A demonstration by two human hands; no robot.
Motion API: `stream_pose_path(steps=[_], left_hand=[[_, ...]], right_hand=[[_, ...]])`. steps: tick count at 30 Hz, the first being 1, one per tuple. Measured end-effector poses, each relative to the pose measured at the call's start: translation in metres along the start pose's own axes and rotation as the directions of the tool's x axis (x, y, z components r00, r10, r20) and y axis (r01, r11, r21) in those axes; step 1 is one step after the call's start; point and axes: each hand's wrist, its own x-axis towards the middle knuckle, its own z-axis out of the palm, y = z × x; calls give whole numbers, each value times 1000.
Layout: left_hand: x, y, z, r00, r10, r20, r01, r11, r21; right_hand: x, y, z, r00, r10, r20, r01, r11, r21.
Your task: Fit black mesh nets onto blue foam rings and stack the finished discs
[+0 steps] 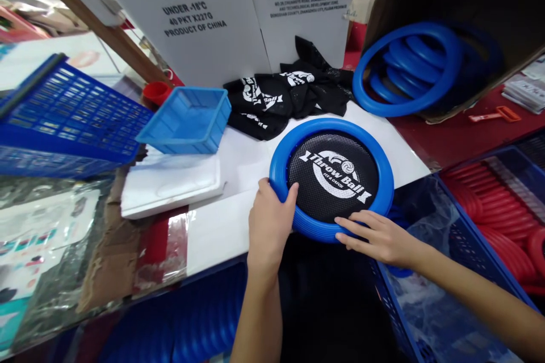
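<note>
A blue ring (385, 181) with black mesh (306, 167) stretched inside it, printed "Throw Ball" in white, sits over the front edge of the white work surface. My left hand (270, 221) is closed on the ring's near left side, thumb on top and fingers around the outer edge. Along the near rim lies my right hand (374, 235), its fingers stretched out and touching the rim and mesh edge; its thumb is hidden. Behind the ring, loose black mesh pieces (276, 96) with the same print lie in a pile.
Blue rings (404, 105) are stacked in a cardboard box at right. A small light-blue tray (183, 144) and a blue basket (85, 113) stand left. Red rings (502, 198) fill a crate at right, near an orange-handled tool (496, 115). Printed cartons (204, 57) form the back.
</note>
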Motion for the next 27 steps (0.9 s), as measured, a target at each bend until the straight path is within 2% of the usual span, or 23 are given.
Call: stream_pose_path(steps=[4, 9, 13, 21, 27], left_hand=[[11, 10, -1, 1000, -22, -7, 23, 983, 181], [11, 14, -1, 998, -59, 5, 57, 985, 162], [9, 17, 2, 999, -41, -24, 46, 977, 207], [9, 20, 4, 1000, 12, -14, -7, 952, 307], [13, 17, 5, 999, 15, 35, -26, 946, 323]], right_hand=[[0, -2, 1, 1000, 14, 16, -13, 1000, -19], [0, -5, 2, 999, 19, 29, -19, 1000, -18], [0, -5, 4, 1000, 20, 16, -20, 1000, -13], [-6, -9, 9, 999, -32, 1, 32, 993, -114], [-5, -9, 11, 999, -37, -21, 34, 991, -128]])
